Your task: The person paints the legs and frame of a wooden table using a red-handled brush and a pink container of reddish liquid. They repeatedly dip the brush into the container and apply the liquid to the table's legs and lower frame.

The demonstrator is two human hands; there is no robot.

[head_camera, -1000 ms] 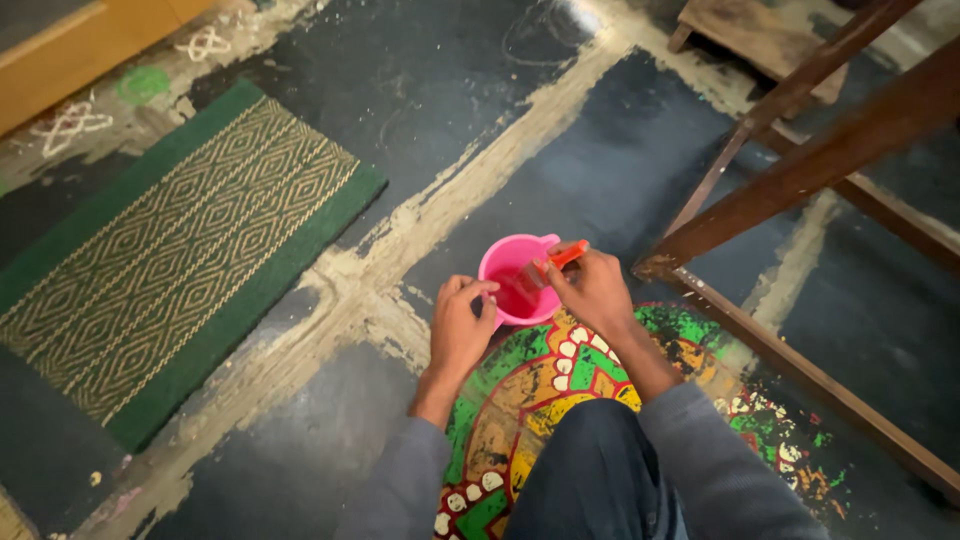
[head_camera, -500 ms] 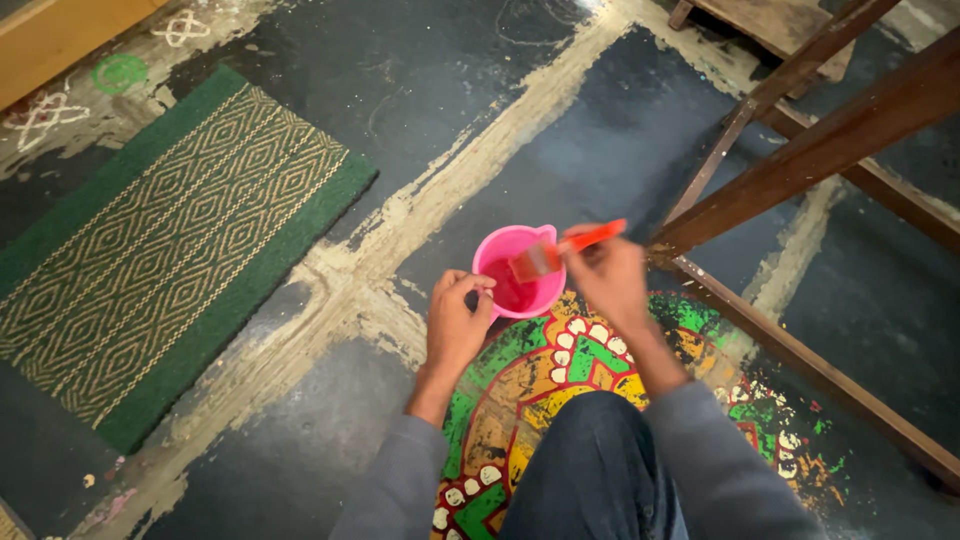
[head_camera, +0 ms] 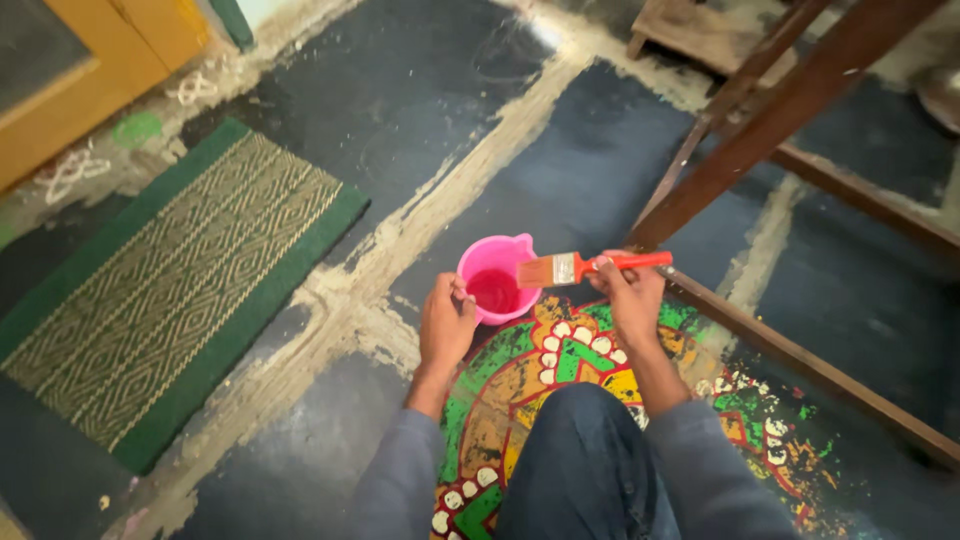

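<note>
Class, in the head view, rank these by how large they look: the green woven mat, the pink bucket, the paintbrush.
1. Green woven mat, clearly largest.
2. Pink bucket and paintbrush: similar in extent, so not ranked; the brush is longer but thinner.

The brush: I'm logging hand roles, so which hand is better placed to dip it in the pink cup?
Right hand: it already holds the brush over the pink cup; the left hand steadies the rim.

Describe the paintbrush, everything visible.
The paintbrush is a flat brush with an orange-red handle that looks plastic, a shiny metal ferrule and tan bristles. It lies roughly level, bristles pointing left over the rim of the pink cup that holds red paint, handle end pointing right. The right hand grips the handle from below. The bristles hang above the paint, not dipped; whether they brush the cup's rim cannot be told.
</note>
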